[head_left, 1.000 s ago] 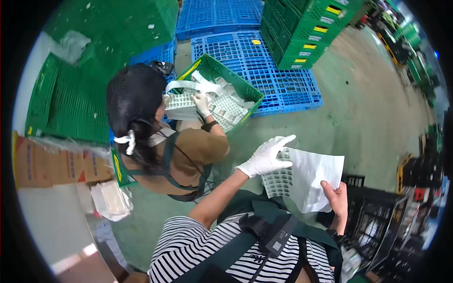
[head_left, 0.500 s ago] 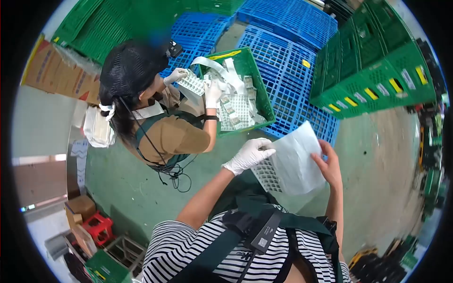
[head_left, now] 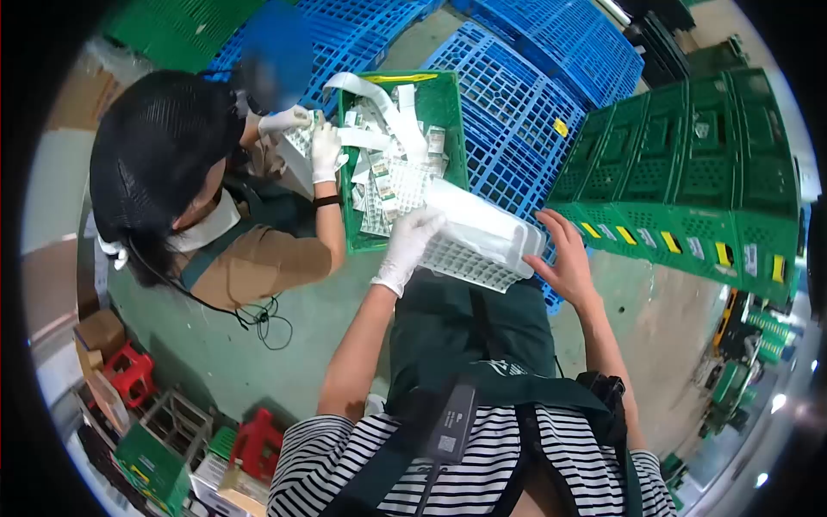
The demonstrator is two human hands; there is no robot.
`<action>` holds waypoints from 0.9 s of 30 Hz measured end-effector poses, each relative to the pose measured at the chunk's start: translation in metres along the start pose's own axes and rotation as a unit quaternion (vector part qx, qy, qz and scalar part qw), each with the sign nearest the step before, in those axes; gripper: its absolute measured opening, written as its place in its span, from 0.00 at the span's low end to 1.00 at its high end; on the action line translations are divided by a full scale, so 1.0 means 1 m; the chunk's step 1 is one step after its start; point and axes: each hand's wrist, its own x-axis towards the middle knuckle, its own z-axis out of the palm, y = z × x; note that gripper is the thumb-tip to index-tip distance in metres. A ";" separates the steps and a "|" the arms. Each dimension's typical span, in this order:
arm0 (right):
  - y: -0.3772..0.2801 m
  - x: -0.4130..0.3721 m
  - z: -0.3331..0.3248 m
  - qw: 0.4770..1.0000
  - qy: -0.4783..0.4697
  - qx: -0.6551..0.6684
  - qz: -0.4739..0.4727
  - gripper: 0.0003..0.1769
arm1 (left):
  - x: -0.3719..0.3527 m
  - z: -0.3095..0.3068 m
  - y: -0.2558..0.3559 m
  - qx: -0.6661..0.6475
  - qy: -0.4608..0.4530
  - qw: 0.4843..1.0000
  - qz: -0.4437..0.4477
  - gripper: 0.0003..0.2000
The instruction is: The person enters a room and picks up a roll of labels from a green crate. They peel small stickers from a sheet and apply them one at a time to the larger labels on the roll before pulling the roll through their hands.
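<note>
My left hand (head_left: pixel 412 246), in a white glove, is closed on the left end of a white gridded tray (head_left: pixel 469 265) held above my lap. A smooth white sheet (head_left: pixel 482 226) lies over the tray's far side. My bare right hand (head_left: pixel 564 258) is at the right end, fingers spread, its thumb by the sheet's edge. Just beyond, a green crate (head_left: pixel 459 129) holds white strips (head_left: pixel 405 129), gridded sheets and small printed pieces. A co-worker's gloved hands (head_left: pixel 323 151) hold a similar white sheet with small pieces on it at the crate's left side.
A co-worker in a black cap (head_left: pixel 164 155) crouches at the left. Blue pallets (head_left: pixel 500 95) lie beyond the crate. Stacked green crates (head_left: pixel 680 181) stand at the right. Red stools (head_left: pixel 129 375) and boxes are at lower left, and a black cable (head_left: pixel 271 323) hangs by the co-worker.
The tray and sheet have tipped from upright to flatter and moved nearer the crate. My right hand's fingers have spread at the edge. The view has shifted, and the co-worker's hands have moved.
</note>
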 end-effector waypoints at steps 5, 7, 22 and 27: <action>-0.006 0.055 0.018 0.980 -0.119 -0.101 -0.124 0.40 | 0.008 -0.003 0.000 -0.033 0.103 0.994 0.028 0.09; 0.001 0.067 0.030 0.973 -0.133 -0.113 -0.151 0.38 | 0.008 -0.004 0.001 -0.066 0.127 0.990 0.005 0.09; 0.160 0.177 0.209 0.894 -0.418 0.143 -0.077 0.19 | 0.038 0.006 -0.120 0.270 0.475 0.829 0.120 0.19; 0.205 0.204 0.314 0.886 -0.447 0.107 -0.060 0.18 | 0.090 0.018 -0.171 0.312 0.433 0.833 0.147 0.16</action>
